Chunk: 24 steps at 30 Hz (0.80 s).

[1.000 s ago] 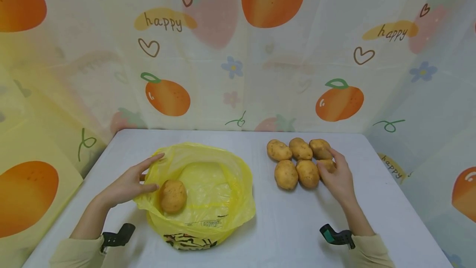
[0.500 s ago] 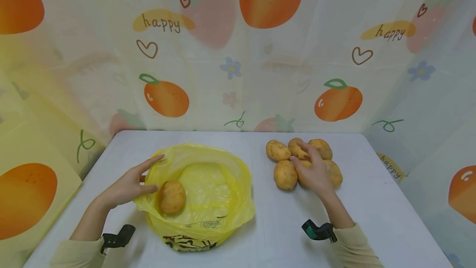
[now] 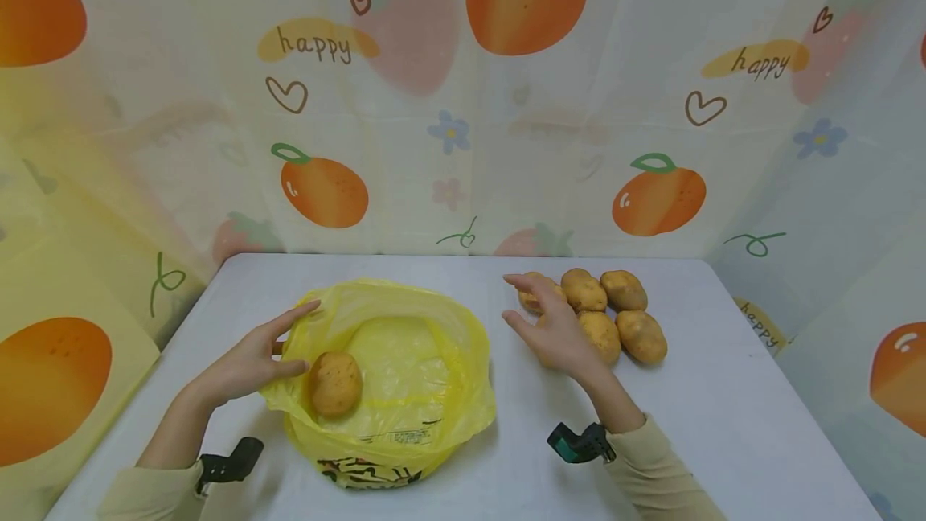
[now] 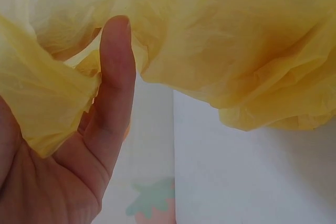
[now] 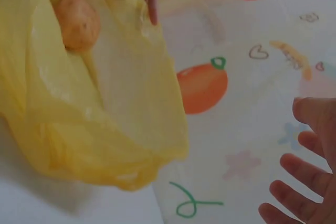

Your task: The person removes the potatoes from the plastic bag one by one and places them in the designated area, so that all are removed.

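Observation:
A yellow plastic bag [image 3: 463, 392] stands with its mouth wide on the white table, one potato [image 3: 336, 383] inside near its left wall. My left hand [image 3: 249, 360] holds the bag's left rim; in the left wrist view the thin plastic runs between the thumb and a raised finger [image 4: 116, 72]. My right hand [image 3: 553, 332], fingers spread, is over the left side of a potato group. In the right wrist view its fingers [image 5: 304, 174] are apart with nothing between them. It partly covers the back-left potato [image 3: 531, 302] and hides the spot below it.
Other potatoes sit close together to the right: a back middle one [image 3: 583, 289], a back right one [image 3: 624, 290], a front one [image 3: 600, 336] and a front right one [image 3: 641, 337]. A fruit-print curtain [image 3: 463, 183] hangs behind the table [image 3: 723, 392].
My right hand has left the front right potato and moved left across the group. That potato now sits slightly farther right. My left hand and the bag stay put.

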Available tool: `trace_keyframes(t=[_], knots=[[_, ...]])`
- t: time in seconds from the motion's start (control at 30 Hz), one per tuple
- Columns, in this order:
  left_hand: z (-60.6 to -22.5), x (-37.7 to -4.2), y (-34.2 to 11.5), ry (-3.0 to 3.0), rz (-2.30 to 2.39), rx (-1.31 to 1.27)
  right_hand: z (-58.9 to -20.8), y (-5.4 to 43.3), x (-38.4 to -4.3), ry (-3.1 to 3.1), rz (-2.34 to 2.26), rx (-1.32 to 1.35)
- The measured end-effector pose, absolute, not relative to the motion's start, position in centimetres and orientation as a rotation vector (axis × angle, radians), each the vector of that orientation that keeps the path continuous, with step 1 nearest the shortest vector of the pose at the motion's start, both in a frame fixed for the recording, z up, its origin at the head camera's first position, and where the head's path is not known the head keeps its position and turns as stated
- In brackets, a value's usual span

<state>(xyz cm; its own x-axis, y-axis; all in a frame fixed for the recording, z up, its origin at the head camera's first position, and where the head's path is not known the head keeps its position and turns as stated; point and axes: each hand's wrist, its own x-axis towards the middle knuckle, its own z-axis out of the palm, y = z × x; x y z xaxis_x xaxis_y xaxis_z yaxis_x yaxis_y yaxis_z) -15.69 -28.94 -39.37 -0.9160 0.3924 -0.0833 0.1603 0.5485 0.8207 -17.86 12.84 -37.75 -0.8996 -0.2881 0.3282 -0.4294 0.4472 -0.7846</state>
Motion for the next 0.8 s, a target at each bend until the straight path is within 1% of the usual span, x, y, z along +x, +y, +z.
trace_keyframes(t=[0.23,0.8], knots=[[-39.5,-15.8,-28.9,2.507,1.325,0.467,-37.3,10.8,-17.8,-2.548,1.405,0.772],[-39.4,-15.8,-29.1,2.61,1.243,0.529,-36.4,5.4,-19.2,-2.631,1.464,1.037]])
